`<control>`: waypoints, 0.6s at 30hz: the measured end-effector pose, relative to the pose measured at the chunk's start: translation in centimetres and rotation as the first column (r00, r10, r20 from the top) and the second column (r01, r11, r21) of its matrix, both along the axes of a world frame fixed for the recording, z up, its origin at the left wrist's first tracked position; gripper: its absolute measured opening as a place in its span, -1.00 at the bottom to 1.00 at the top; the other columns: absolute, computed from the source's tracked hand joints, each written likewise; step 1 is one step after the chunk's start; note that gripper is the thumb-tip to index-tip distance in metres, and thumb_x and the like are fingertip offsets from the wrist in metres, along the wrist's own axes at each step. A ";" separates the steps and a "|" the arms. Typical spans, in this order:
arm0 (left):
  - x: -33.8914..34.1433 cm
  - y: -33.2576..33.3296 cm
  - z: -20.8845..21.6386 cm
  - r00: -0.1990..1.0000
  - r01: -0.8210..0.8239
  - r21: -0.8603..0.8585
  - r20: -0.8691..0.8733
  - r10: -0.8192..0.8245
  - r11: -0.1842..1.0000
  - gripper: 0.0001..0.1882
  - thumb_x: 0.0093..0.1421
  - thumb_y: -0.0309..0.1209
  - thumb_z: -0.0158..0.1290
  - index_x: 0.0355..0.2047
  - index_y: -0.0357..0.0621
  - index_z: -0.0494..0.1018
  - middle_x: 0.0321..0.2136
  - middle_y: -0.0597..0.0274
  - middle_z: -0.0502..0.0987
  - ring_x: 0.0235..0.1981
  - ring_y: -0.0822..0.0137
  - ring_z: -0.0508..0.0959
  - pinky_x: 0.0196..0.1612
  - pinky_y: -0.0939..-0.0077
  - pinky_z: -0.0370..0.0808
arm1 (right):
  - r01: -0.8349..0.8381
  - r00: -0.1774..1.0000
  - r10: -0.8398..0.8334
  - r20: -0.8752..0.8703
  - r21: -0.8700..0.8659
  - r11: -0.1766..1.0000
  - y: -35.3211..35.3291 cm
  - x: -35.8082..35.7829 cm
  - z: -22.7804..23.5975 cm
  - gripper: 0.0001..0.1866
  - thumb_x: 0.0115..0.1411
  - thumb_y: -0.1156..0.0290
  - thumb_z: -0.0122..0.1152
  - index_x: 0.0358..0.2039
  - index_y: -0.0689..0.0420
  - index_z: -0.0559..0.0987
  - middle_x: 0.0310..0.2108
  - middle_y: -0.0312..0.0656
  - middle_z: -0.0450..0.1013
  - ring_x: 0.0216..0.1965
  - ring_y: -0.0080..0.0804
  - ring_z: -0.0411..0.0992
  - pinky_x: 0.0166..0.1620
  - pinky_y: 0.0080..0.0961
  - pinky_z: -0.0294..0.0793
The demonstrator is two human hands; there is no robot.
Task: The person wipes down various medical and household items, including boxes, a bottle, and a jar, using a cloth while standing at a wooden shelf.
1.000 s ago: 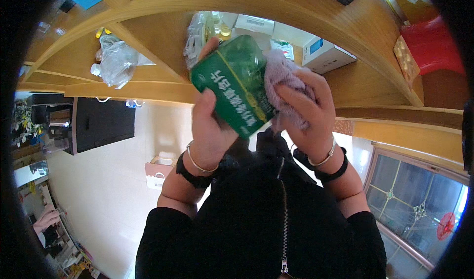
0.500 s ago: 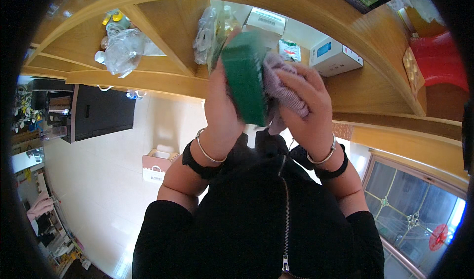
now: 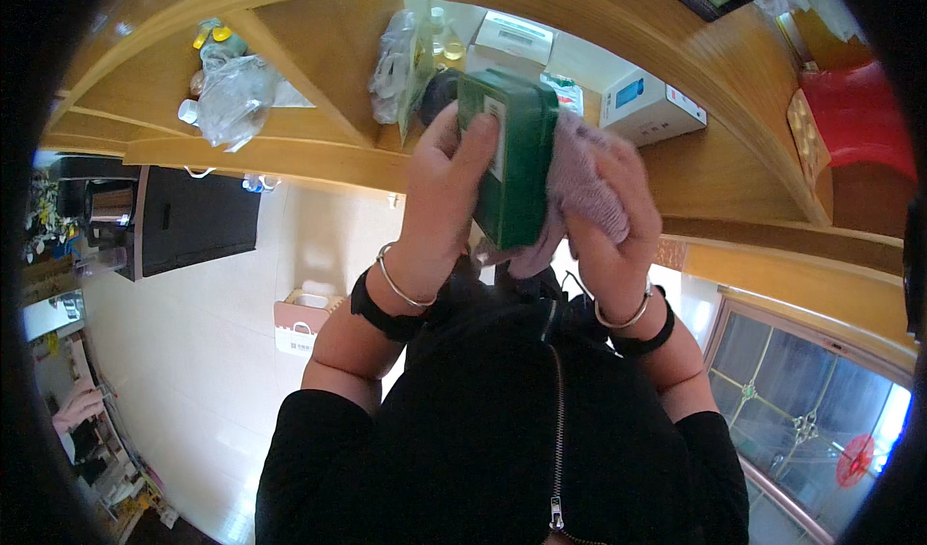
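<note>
A green rectangular box point(image 3: 521, 168) with rounded corners and a pale label is held up in front of the shelf. My left hand point(image 3: 439, 193) grips its left side, thumb across the label. Bunched in my right hand point(image 3: 623, 222) is a mauve ribbed cloth point(image 3: 584, 183), pressed against the box's right side. Some of the cloth hangs below the box. The fingertips of my left hand behind the box are hidden.
Behind the box, the wooden shelf point(image 3: 319, 159) holds a white box point(image 3: 652, 106), clear bottles point(image 3: 444, 38) and plastic bags point(image 3: 237, 101). Something red point(image 3: 859, 115) is at the right. A black cabinet point(image 3: 203, 212) and a pink-and-white carton point(image 3: 307, 323) stand at the left.
The green box has turned so its labelled face shows and has shifted slightly right. My right hand and the cloth have moved a little right and down along it.
</note>
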State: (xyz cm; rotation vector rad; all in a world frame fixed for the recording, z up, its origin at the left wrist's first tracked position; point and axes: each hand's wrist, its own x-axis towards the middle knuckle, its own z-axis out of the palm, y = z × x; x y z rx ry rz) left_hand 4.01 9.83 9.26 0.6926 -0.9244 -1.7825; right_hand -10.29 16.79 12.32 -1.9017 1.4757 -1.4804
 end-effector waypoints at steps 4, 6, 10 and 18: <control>-0.5 1.0 0.2 0.994 -0.068 -0.037 0.087 0.071 0.997 -0.55 0.17 -0.11 0.06 -0.12 -0.23 0.35 -0.29 0.25 0.49 -0.30 0.51 0.45 -0.23 0.63 0.41 | 0.073 0.963 -0.109 -0.247 -0.150 0.986 -1.7 -0.4 2.4 -0.54 -0.20 0.53 0.22 -0.17 0.00 0.57 -0.11 -0.09 0.34 -0.10 -0.12 0.35 -0.06 -0.34 0.35; -0.6 0.9 1.1 0.953 -0.173 -0.041 0.246 0.178 0.984 -0.61 0.22 -0.16 0.01 -0.12 -0.23 0.34 -0.28 0.25 0.47 -0.28 0.50 0.44 -0.22 0.60 0.41 | 0.007 0.912 -0.067 -0.405 -0.147 0.989 -1.2 0.0 2.5 -0.58 -0.21 0.49 0.27 -0.22 -0.03 0.58 -0.13 -0.13 0.35 -0.12 -0.14 0.35 -0.08 -0.34 0.36; 0.4 -1.3 0.1 0.966 -0.237 -0.028 0.102 0.239 0.971 -0.67 0.26 -0.21 -0.05 -0.12 -0.20 0.34 -0.29 0.25 0.47 -0.30 0.48 0.44 -0.23 0.59 0.41 | -0.054 0.912 0.006 -0.409 -0.107 0.993 0.6 1.3 0.6 -0.62 -0.25 0.47 0.34 -0.31 -0.07 0.60 -0.19 -0.21 0.36 -0.17 -0.19 0.35 -0.14 -0.33 0.39; -1.5 1.6 -1.9 0.992 -0.012 0.108 -0.126 0.026 0.994 -0.60 0.26 -0.12 -0.08 -0.06 -0.17 0.27 -0.22 0.19 0.45 -0.24 0.40 0.49 -0.19 0.54 0.46 | 0.002 0.981 -0.020 -0.192 -0.094 0.996 -1.8 -0.2 1.3 -0.55 -0.25 0.51 0.25 -0.21 0.00 0.58 -0.10 -0.08 0.33 -0.10 -0.09 0.34 -0.06 -0.29 0.35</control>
